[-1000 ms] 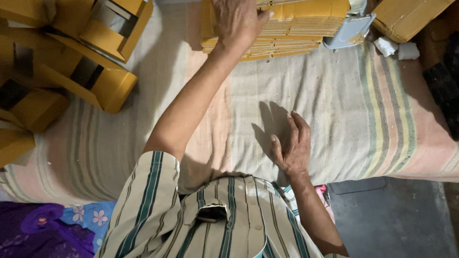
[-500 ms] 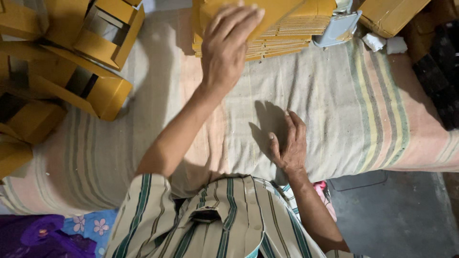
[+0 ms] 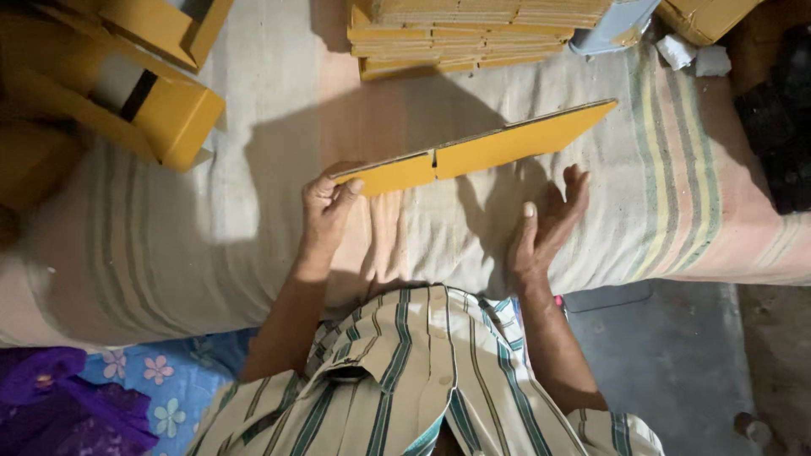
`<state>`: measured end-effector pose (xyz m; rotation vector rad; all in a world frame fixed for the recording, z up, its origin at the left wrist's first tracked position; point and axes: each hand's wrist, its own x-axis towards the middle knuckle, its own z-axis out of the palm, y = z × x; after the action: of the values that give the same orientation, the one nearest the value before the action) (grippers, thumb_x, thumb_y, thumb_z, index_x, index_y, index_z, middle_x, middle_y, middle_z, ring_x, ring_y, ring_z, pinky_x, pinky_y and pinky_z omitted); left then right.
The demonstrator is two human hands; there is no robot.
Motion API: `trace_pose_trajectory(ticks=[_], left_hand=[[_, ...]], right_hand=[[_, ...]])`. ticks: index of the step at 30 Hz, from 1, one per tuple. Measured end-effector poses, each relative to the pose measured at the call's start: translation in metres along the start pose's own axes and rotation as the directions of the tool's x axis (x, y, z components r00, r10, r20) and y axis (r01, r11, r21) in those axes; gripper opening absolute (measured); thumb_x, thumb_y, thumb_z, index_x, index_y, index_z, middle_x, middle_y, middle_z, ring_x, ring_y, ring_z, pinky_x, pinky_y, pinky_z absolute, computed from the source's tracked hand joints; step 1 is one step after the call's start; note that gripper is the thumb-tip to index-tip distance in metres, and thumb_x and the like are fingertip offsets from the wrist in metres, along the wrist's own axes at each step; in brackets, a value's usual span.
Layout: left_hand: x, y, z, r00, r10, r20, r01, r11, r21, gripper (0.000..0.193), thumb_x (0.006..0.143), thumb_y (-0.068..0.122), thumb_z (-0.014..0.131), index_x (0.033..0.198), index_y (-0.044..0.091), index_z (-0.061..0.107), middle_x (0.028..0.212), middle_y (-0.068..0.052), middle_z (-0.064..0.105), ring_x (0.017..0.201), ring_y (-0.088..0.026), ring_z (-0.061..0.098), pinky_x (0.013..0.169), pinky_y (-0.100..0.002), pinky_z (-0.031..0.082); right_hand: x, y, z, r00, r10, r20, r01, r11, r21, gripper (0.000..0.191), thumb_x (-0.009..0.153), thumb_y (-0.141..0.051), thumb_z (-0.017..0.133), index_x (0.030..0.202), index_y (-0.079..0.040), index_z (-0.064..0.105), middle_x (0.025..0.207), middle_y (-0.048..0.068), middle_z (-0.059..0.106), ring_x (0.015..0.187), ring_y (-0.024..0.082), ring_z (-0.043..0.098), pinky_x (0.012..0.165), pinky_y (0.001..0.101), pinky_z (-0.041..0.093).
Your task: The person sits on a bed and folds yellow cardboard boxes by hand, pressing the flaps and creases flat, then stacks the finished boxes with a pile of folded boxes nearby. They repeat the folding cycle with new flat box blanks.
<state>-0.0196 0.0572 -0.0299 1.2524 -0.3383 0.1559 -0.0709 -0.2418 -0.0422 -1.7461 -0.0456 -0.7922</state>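
Left hand: your left hand [image 3: 328,201] pinches the near-left end of a flat yellow cardboard blank [image 3: 477,150], thumb on top, fingers closed round its edge; it carries the sheet alone.
Right hand: your right hand [image 3: 549,221] is open, palm up and fingers spread, at 5 o'clock of the blank; it is near the sheet but holds nothing, and I cannot tell whether it touches it.
Blank: it hangs tilted above the striped cloth [image 3: 211,245], its far end rising toward 2 o'clock; a slit shows near its middle.
Stack: a pile of flat yellow blanks [image 3: 456,38] lies at 12 o'clock, well apart from your hands.
Folded boxes: made-up yellow boxes [image 3: 127,84] sit at 10 o'clock.
Step in hand: judging by the grip, one sheet is lifted clear and being brought in front of you.
Next move calls for: your open hand under the free end, so both hands steady the sheet.
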Motion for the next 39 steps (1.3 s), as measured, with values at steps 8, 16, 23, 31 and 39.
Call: trace_pose_trajectory(ticks=[8,16,23,31,39], left_hand=[[0.02,-0.024,-0.024,0.996,-0.042,0.073,0.039,0.999,0.03,0.018,0.109,0.013,0.065,0.122,0.001,0.068,0.108,0.001,0.07,0.1,-0.007,0.063,0.092,-0.024,0.053],[0.03,-0.024,-0.028,0.999,0.036,0.011,-0.036,0.998,0.057,0.028,0.113,0.023,0.064,0.128,0.0,0.066,0.109,-0.001,0.066,0.099,-0.008,0.058,0.091,-0.024,0.049],[0.007,-0.043,0.009,0.952,-0.036,-0.305,0.075,0.99,0.119,0.066,0.11,0.056,0.037,0.132,-0.001,0.062,0.121,-0.01,0.069,0.113,-0.019,0.063,0.1,-0.034,0.052],[-0.014,-0.083,-0.002,0.934,-0.097,-0.344,0.101,0.995,-0.007,0.072,0.117,0.06,0.034,0.132,-0.007,0.058,0.119,-0.014,0.06,0.112,-0.021,0.055,0.1,-0.038,0.05],[-0.02,-0.11,0.013,0.97,-0.167,-0.178,0.119,0.961,-0.25,0.085,0.107,0.07,0.028,0.147,-0.003,0.048,0.14,-0.018,0.055,0.131,-0.025,0.051,0.115,-0.042,0.041]], right_hand=[[0.034,0.014,-0.015,0.999,0.053,0.009,-0.053,0.994,0.095,0.059,0.112,-0.024,0.061,0.159,-0.001,0.036,0.162,0.018,0.042,0.152,0.027,0.041,0.13,0.0421,0.031],[0.047,0.044,-0.021,0.978,0.188,0.087,-0.206,0.858,0.471,0.007,0.114,-0.008,0.061,0.12,-0.004,0.06,0.111,0.002,0.063,0.102,0.01,0.055,0.099,0.0278,0.045],[0.035,0.028,-0.003,0.978,0.2,0.054,-0.199,0.836,0.511,0.02,0.111,-0.015,0.055,0.128,-0.004,0.056,0.122,0.006,0.061,0.115,0.015,0.055,0.109,0.0328,0.045],[0.035,0.015,0.003,0.987,0.13,0.091,-0.158,0.851,0.502,0.034,0.113,-0.019,0.05,0.142,-0.001,0.049,0.136,0.01,0.055,0.13,0.02,0.052,0.119,0.038,0.04],[0.023,0.007,0.01,0.964,0.17,0.207,-0.215,0.951,0.222,0.05,0.115,-0.029,0.045,0.154,0.002,0.042,0.151,0.014,0.05,0.144,0.023,0.044,0.127,0.0387,0.031]])
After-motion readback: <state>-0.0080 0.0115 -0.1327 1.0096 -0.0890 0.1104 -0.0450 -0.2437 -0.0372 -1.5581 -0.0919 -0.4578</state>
